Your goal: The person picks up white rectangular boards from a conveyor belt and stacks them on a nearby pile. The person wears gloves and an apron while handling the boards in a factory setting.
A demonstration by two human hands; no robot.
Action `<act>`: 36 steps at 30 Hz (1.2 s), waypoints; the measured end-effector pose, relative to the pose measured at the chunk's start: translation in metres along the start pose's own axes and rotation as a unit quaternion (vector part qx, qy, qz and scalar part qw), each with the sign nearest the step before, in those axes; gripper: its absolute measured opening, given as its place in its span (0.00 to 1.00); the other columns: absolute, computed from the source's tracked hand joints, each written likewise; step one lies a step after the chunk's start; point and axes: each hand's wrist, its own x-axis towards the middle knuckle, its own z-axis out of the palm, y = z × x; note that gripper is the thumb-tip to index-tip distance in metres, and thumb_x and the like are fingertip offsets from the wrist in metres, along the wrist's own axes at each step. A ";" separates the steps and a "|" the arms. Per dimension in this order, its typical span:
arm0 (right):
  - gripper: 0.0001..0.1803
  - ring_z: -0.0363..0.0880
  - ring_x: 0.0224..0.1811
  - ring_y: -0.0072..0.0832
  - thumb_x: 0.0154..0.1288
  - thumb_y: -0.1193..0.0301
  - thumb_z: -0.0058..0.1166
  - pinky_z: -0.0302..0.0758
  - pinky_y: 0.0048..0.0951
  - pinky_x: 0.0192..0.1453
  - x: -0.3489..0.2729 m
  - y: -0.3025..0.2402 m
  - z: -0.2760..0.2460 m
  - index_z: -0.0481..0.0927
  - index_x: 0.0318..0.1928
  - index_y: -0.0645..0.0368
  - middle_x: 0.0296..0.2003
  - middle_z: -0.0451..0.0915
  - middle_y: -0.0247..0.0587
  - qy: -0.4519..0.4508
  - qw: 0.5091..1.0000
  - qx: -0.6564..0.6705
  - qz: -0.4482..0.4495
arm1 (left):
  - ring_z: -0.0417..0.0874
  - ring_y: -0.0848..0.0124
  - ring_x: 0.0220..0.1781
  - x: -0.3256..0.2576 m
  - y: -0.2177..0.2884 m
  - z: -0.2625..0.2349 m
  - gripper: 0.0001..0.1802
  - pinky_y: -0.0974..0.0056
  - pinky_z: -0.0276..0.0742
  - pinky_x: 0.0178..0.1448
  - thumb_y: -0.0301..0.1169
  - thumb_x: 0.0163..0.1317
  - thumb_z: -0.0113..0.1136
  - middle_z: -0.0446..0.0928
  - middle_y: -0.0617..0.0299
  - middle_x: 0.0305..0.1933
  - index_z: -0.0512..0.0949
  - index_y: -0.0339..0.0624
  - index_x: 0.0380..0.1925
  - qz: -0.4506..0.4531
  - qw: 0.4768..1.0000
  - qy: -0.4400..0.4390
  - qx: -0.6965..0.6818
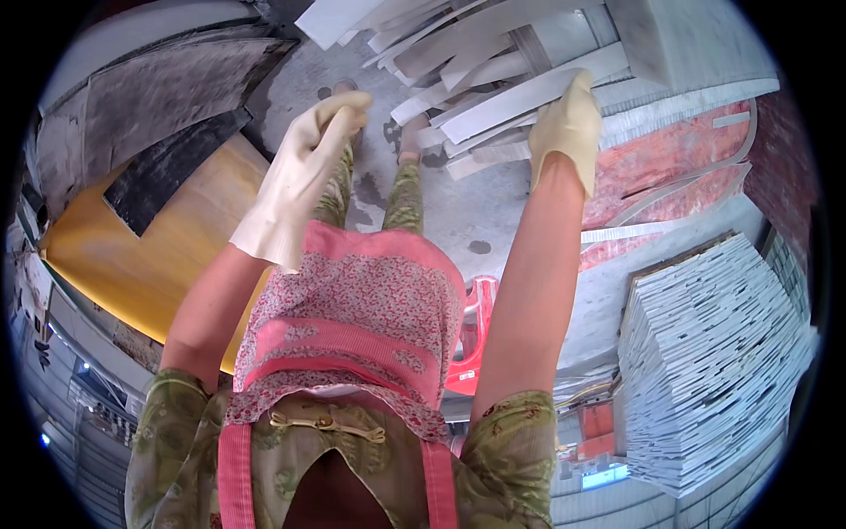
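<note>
Pink apron (352, 326) closest, both arms stretched down toward pale stone strips (493, 79) piled on the floor (458, 212). Gloved right hand (568, 128) closed over one strip's end (529, 101), as if lifting it. Gloved left hand (322, 132) curled shut; contents unclear.

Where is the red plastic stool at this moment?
In the head view the red plastic stool stands on the grey floor at centre, between the pink apron and the person's right forearm, partly hidden behind both.
</note>
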 end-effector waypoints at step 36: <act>0.39 0.71 0.65 0.44 0.55 0.51 0.72 0.63 0.44 0.73 0.049 0.060 0.012 0.76 0.61 0.61 0.62 0.76 0.47 0.110 0.919 -0.258 -0.277 | 0.79 0.65 0.66 0.012 0.010 -0.007 0.23 0.57 0.70 0.74 0.39 0.80 0.49 0.79 0.54 0.63 0.76 0.32 0.62 -0.017 0.999 0.016 0.026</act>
